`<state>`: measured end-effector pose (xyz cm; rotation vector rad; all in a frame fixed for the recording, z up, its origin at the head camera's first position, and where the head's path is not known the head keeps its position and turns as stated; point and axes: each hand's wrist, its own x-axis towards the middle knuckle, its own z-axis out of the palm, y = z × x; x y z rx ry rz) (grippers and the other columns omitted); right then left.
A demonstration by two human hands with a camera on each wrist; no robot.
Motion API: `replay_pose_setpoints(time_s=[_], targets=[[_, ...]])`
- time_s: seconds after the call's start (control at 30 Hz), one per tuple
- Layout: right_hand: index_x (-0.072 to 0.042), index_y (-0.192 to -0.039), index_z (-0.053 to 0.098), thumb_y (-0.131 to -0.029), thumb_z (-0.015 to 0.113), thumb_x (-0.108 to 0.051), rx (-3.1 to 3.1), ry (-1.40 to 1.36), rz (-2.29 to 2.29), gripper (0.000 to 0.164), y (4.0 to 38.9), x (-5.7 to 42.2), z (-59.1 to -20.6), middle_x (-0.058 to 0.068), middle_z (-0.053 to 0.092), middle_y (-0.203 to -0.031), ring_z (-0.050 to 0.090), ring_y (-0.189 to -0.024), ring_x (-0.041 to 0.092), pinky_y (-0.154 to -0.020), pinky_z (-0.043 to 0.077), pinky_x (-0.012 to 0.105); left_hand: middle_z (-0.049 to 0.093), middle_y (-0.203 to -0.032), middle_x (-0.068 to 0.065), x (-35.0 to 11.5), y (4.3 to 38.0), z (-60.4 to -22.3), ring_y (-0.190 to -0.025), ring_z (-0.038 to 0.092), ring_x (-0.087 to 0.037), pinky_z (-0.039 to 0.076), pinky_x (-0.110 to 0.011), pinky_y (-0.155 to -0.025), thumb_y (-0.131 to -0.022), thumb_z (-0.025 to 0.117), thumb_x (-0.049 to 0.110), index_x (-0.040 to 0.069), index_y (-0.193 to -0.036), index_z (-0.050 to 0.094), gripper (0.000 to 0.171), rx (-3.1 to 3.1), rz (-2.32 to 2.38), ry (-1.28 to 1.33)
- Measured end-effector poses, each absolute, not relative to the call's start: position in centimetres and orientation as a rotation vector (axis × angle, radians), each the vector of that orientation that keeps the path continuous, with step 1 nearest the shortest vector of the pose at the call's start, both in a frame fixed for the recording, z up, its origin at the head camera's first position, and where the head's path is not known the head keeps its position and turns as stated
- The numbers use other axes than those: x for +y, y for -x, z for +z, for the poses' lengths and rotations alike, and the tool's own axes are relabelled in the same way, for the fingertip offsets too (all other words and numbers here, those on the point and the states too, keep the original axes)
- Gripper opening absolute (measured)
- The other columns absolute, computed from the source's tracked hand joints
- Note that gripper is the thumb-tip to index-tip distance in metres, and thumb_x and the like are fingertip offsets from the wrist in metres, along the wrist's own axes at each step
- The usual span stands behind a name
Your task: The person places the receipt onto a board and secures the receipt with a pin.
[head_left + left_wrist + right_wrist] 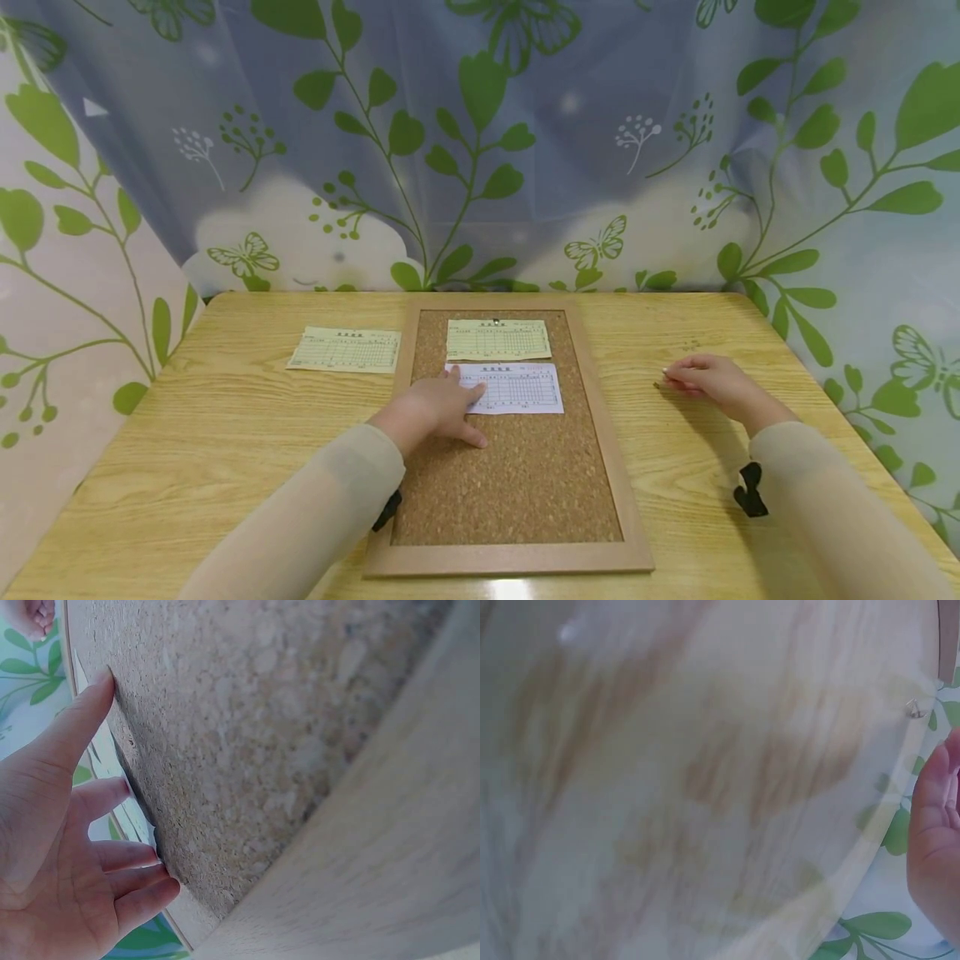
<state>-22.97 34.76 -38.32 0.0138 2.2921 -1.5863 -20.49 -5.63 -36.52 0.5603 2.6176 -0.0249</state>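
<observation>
My left hand (442,404) rests with spread fingers on the left part of a white printed slip (521,390), which lies on a framed cork board (517,483). Just above that slip, a pale yellow slip (498,342) is fixed to the cork by a small thumbtack (496,322) at its top edge. Right of the board, my right hand (708,383) is over the table, thumb and fingertips pinched on what seems to be a tiny thumbtack (664,370), mostly hidden. The right wrist view catches only an edge of this hand (934,817).
Another yellow slip (345,349) lies on the wooden table (187,425), left of the board and close to its frame. Several small tacks (688,343) are on the table beyond my right hand. A leaf-patterned curtain (480,225) hangs behind the table.
</observation>
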Motion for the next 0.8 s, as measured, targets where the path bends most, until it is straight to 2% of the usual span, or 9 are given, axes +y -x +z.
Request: replay_pose_setpoints(time_s=[0.13,0.2,0.37,0.5,0.8], targets=[[0.017,-0.12,0.048,-0.098,0.05,-0.016,2.229,0.015,-1.612,0.04,23.0,34.3,-38.3,-0.007,0.065,-0.092,0.062,-0.086,0.003,-0.079,0.049,0.023,0.016,-0.152,-0.021,-5.6,20.4,-36.4,-0.137,0.021,-0.035,0.029,-0.049,-0.104,-0.074,0.061,0.066,0.025,-0.148,0.03,0.09,2.617,-0.023,-0.561],[0.018,-0.12,0.047,-0.098,0.049,-0.016,2.208,0.013,-1.614,0.04,23.0,33.9,-38.3,-0.005,0.065,-0.092,0.061,-0.086,0.004,-0.08,0.049,0.023,0.016,-0.152,-0.021,-5.6,20.4,-36.3,-0.137,0.021,-0.035,0.029,-0.049,-0.104,-0.075,0.061,0.066,0.025,-0.148,0.03,0.089,2.617,-0.021,-0.562],[0.004,-0.102,0.06,-0.096,0.05,-0.012,2.205,0.006,-1.615,0.02,23.1,33.1,-38.5,-0.005,0.065,-0.09,0.062,-0.084,0.004,-0.079,0.049,0.023,0.016,-0.151,-0.021,-5.6,20.4,-36.4,-0.137,0.021,-0.035,0.029,-0.049,-0.104,-0.075,0.061,0.066,0.025,-0.148,0.029,0.089,2.618,-0.023,-0.567],[-0.005,-0.089,0.061,-0.095,0.052,-0.011,2.217,-0.005,-1.621,0.012,23.1,32.8,-38.6,-0.007,0.066,-0.086,0.062,-0.082,0.003,-0.076,0.05,0.022,0.015,-0.152,-0.021,-5.6,20.4,-36.5,-0.137,0.021,-0.035,0.029,-0.049,-0.104,-0.075,0.06,0.066,0.025,-0.148,0.029,0.089,2.618,-0.021,-0.565],[-0.004,-0.098,0.059,-0.095,0.055,-0.017,2.218,-0.008,-1.617,0.014,23.1,32.6,-38.6,-0.007,0.067,-0.088,0.062,-0.082,0.005,-0.075,0.05,0.022,0.015,-0.152,-0.021,-5.6,20.4,-36.5,-0.137,0.021,-0.035,0.028,-0.049,-0.104,-0.075,0.06,0.066,0.025,-0.148,0.028,0.089,2.618,-0.019,-0.56]])
